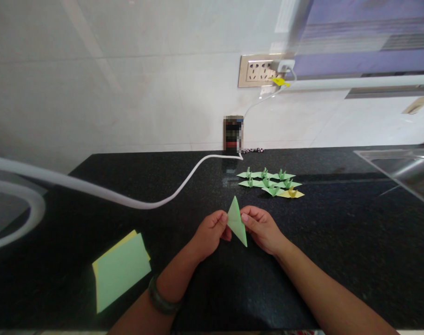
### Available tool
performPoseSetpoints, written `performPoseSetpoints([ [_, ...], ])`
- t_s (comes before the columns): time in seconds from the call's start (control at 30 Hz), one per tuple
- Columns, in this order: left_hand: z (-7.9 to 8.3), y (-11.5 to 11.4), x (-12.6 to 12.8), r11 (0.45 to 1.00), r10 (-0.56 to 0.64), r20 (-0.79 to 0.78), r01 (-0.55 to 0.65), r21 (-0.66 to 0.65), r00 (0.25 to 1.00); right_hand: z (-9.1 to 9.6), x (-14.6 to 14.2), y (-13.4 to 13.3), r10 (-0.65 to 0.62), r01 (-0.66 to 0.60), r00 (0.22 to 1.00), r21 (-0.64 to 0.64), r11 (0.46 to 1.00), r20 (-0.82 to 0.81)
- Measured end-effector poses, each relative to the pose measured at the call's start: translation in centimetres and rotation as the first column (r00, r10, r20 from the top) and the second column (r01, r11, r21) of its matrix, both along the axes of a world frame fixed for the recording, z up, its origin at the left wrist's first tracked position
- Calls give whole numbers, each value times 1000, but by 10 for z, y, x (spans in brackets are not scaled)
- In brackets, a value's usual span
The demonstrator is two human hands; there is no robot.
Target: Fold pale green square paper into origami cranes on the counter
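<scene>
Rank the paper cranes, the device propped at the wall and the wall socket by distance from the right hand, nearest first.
1. Paper cranes, just beyond the right hand.
2. Device, propped farther back, behind the cranes.
3. Wall socket, highest, above the device.

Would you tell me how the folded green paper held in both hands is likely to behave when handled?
The folded paper looks thin, so probably very light and easily crushed. Its creases likely stiffen it: it stands pointed though the left hand and right hand pinch only its edges.

Left grip (210,231) and right grip (262,229) both pinch, nearly touching
</scene>
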State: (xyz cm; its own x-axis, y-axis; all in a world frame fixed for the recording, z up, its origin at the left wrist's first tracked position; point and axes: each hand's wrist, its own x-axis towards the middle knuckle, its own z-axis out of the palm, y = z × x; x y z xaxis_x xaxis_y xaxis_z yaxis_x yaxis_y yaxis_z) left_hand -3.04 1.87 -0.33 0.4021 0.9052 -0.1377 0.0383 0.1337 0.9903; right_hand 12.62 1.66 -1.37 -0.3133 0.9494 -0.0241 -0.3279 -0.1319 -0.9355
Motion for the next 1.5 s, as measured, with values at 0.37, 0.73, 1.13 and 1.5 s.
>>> performPoseSetpoints([
  [0.37, 5, 2, -4, 990, 69, 59, -61, -126, 996, -1, 0, 2, -12, 12, 999, 8, 1000, 42],
  [0.73, 0, 3, -5, 939, 108, 204, -32, -344, 973, 0, 3, 4, -65, 57, 989, 63, 996, 131],
  [1.13, -4, 3, -4, 943, 80, 202, -8, -333, 976, 0, 0, 2, -25, 21, 996, 45, 999, 83],
  [1.5, -6, 3, -4, 947, 55, 196, 11, -322, 979, -1, 0, 3, 4, -9, 994, 46, 999, 108],
])
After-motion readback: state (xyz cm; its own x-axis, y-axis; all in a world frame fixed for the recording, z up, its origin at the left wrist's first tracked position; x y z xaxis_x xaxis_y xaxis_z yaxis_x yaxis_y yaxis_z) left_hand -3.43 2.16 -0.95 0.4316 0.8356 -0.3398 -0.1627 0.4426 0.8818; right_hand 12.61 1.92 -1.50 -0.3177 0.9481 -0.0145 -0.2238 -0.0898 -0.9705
